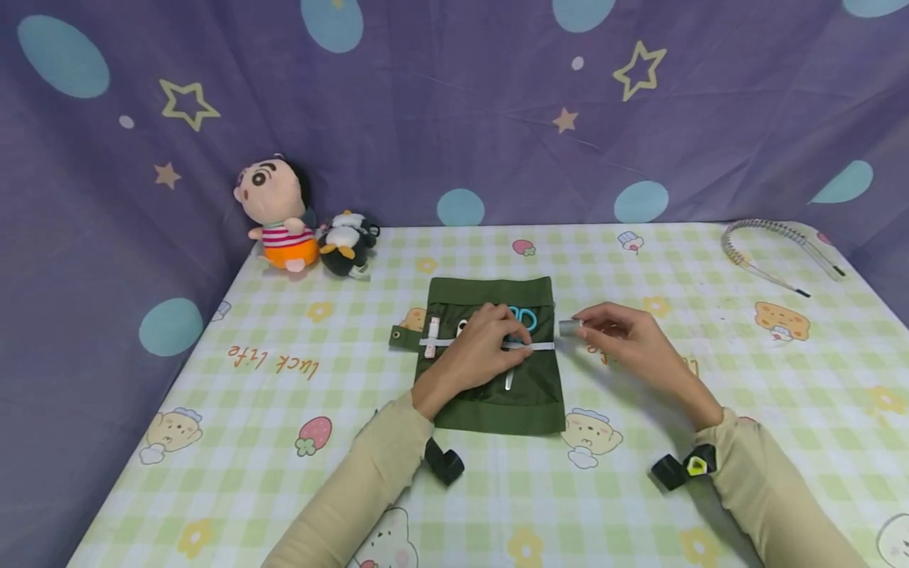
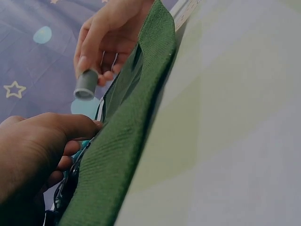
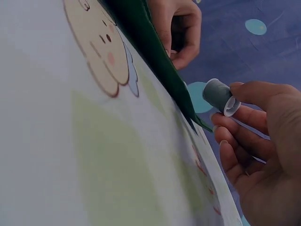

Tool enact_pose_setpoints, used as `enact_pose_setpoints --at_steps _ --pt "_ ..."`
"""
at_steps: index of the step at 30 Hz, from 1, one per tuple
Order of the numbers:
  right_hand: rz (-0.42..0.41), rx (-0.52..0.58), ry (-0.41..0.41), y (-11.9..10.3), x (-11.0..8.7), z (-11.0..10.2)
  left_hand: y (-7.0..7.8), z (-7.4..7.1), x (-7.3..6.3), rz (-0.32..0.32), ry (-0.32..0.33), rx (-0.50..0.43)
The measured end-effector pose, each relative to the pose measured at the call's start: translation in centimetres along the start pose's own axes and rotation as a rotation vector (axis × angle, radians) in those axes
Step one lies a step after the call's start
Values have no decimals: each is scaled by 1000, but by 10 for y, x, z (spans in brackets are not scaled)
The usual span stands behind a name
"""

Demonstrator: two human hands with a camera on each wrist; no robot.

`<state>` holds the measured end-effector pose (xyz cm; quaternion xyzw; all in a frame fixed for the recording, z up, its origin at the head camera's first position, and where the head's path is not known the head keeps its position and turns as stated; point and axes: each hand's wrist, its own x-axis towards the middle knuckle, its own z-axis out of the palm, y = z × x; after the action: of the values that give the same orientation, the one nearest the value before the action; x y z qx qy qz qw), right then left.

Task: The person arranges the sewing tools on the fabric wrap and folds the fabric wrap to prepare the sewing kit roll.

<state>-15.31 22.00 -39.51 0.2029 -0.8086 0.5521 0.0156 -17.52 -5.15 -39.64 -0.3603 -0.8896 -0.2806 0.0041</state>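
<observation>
Spool (image 1: 570,327) sits pinched in the right hand (image 1: 639,341); the left hand (image 1: 485,345) pinches the white strap (image 1: 544,346) across the green case (image 1: 497,419).

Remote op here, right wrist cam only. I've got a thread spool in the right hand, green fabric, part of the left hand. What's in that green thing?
Observer: Head view: it's a green case, laid open, with blue-handled scissors in it.
Operator: What's the left hand at?
Observer: The left hand has its fingertips at a white strap running across the case.
Operator: Anything at the table's far left?
Observer: Yes, a plush doll in a striped top.
</observation>
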Motion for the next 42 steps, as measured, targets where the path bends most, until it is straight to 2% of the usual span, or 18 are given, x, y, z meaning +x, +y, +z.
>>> enact_pose_setpoints --at_steps 6,14,29,42 --pt "53 -18 -14 0 10 10 -1 1 1 9 0 11" --pt "57 -98 -23 -5 18 20 -2 0 2 28 11 18" --pt "-60 -238 -45 -4 27 25 -2 0 2 27 7 30" --pt "-71 -268 -57 -3 28 25 -3 0 3 42 3 61"
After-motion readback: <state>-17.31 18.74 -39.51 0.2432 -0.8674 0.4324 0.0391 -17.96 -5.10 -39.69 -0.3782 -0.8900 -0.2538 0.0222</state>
